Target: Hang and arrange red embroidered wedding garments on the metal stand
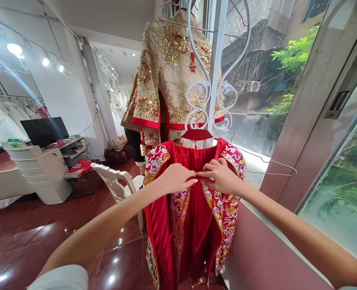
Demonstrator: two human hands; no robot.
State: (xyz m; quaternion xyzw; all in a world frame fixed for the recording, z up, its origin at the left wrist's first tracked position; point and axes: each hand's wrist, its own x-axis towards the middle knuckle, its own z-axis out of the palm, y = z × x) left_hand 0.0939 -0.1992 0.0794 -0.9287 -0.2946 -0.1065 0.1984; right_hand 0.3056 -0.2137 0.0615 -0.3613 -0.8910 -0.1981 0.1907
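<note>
At twelve o'clock the garment [196, 229] hangs on a hanger [198, 134], the left hand [180, 179] and right hand [219, 175] side by side at its upper edge. Behind it, also at twelve, rises a pole [215, 60], with a jacket [174, 76] beyond. The window [241, 76] stands at one o'clock. The chair [130, 182] sits at eleven, left of the garment; at ten, a monitor [45, 133] stands behind a drawer unit [45, 177], a bag [86, 184] on the floor between unit and chair.
</note>
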